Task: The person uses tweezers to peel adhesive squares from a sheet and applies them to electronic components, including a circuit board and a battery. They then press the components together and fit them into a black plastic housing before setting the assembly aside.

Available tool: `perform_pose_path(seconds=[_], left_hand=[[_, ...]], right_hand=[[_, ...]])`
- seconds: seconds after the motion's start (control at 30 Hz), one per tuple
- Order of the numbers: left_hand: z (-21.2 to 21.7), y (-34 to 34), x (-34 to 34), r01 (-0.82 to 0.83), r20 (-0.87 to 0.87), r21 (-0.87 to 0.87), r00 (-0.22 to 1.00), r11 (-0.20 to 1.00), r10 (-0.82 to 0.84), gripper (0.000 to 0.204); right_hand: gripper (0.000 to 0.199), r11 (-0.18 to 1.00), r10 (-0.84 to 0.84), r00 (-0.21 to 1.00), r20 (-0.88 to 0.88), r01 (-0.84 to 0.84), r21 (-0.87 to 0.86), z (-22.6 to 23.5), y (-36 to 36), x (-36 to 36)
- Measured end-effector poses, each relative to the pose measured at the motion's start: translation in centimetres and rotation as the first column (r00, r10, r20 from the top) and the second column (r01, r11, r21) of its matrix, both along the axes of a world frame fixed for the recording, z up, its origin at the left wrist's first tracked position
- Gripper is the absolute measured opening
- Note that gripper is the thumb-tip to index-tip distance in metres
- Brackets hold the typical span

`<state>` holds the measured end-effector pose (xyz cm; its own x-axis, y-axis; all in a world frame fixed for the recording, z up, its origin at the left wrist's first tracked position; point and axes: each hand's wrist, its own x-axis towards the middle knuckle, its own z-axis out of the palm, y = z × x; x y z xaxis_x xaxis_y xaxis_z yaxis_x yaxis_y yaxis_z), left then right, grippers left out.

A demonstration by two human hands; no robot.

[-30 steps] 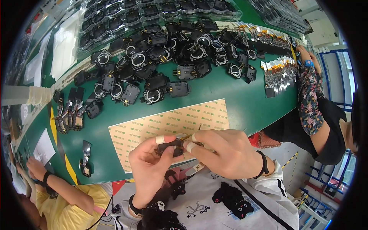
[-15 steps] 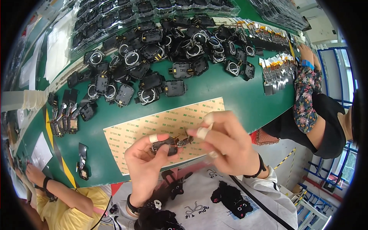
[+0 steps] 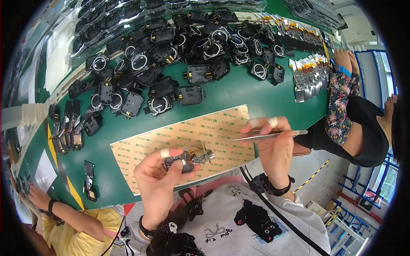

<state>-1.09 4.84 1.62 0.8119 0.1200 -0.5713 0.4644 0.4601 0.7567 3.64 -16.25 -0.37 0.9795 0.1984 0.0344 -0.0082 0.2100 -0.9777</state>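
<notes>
Left hand (image 3: 158, 181): clamped on small black part (image 3: 181, 161), metal fitting protruding right.
Right hand (image 3: 273, 149): closed on silver tweezers (image 3: 267, 135), level, clear of part.
Counter (image 3: 265, 96): green.

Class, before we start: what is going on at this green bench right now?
A person at a green table holds a small black part with a metal piece at its end in the left hand, above a tan backing sheet. The right hand grips metal tweezers, lifted away from the part. A heap of similar black parts covers the far side of the table. Other people sit at the left and right edges.
</notes>
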Motion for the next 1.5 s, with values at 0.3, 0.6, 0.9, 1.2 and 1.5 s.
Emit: perform_pose_path(seconds=[0.3, 0.6, 0.9, 1.2, 1.5], left_hand=[[0.2, -1.3, 1.1, 0.006, 0.033, 0.049, 0.999, 0.999, -0.008, 0.016], [-2.5, -5.5, 4.0, -0.161, 0.110, -0.038, 0.980, 0.986, 0.164, 0.018], [-2.7, -5.8, 4.0, -0.210, 0.181, -0.017, 0.961, 0.978, 0.209, 0.020], [-2.4, -9.2, 7.5, -0.239, 0.250, -0.175, 0.927, 0.955, 0.279, 0.020], [-4.0, -10.2, 7.7, -0.206, 0.323, -0.002, 0.926, 0.979, 0.196, 0.019]], right_hand=[[0.025, 0.996, -0.043, 0.976, -0.215, 0.058, 0.061, -2.3, 0.0, -0.7], [0.021, 0.998, -0.056, 0.966, -0.253, 0.060, 0.007, -1.5, -0.6, 1.0], [0.017, 0.996, -0.064, 0.962, -0.266, 0.043, -0.083, -0.1, -2.1, 5.1], [0.013, 0.965, 0.042, 0.965, -0.257, -0.105, -0.239, 0.5, -4.6, 8.4], [0.012, 0.963, 0.141, 0.953, -0.267, -0.195, -0.188, 0.2, -5.5, 8.9]])
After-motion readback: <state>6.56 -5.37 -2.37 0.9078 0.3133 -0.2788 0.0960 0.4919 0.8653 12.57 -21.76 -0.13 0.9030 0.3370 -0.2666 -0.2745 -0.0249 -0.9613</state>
